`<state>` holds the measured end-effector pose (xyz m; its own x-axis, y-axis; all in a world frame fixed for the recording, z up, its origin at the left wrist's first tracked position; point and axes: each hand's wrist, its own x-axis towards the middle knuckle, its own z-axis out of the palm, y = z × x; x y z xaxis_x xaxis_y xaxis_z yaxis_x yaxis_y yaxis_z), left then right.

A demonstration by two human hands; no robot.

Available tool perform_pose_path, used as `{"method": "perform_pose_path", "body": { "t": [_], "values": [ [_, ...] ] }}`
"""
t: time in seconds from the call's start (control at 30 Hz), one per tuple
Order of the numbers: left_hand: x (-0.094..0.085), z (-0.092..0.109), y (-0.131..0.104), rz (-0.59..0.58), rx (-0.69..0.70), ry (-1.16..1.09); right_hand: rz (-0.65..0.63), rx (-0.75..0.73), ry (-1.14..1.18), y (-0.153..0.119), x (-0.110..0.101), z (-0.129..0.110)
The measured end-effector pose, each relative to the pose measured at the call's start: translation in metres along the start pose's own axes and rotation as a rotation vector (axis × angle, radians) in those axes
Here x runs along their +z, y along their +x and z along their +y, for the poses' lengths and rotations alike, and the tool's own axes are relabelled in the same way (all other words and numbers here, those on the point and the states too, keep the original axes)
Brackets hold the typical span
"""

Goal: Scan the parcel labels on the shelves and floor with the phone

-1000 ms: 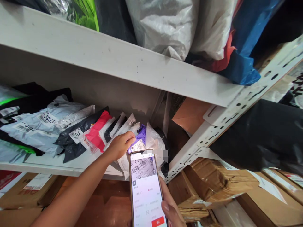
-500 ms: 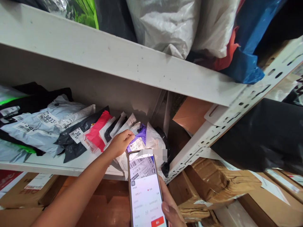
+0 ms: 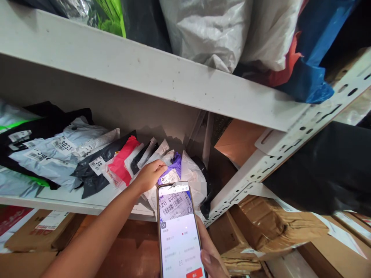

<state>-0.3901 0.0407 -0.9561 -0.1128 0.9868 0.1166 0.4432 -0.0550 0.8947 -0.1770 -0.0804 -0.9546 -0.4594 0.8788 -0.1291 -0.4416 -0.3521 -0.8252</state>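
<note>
My left hand [image 3: 149, 175] reaches onto the lower shelf [image 3: 87, 204] and presses back the white parcels beside a purple parcel [image 3: 171, 173], whose barcode label faces me. Its fingers are curled over the parcel tops. My right hand [image 3: 210, 256] holds a smartphone [image 3: 178, 227] upright just below the purple parcel. The phone's screen shows a camera picture of the barcode label over a white form with a red button.
Grey, black and pink mailer bags [image 3: 87, 158] with number labels lie in a row to the left. Large white, blue and black sacks [image 3: 208, 27] fill the upper shelf. A slotted metal upright [image 3: 261, 170] slants on the right. Cardboard boxes [image 3: 275, 227] sit below.
The view has shifted slightly right and down. The phone has stayed under the purple parcel, and the barcode picture on its screen has shifted. My left hand stays on the parcels.
</note>
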Motion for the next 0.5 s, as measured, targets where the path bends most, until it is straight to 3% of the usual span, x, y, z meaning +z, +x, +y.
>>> {"method": "perform_pose_path", "body": {
  "t": [0.5],
  "values": [
    [0.0015, -0.0016, 0.0021, 0.024, -0.017, -0.011, -0.008, 0.002, 0.024, 0.0011, -0.0026, 0.0042]
  ]
}}
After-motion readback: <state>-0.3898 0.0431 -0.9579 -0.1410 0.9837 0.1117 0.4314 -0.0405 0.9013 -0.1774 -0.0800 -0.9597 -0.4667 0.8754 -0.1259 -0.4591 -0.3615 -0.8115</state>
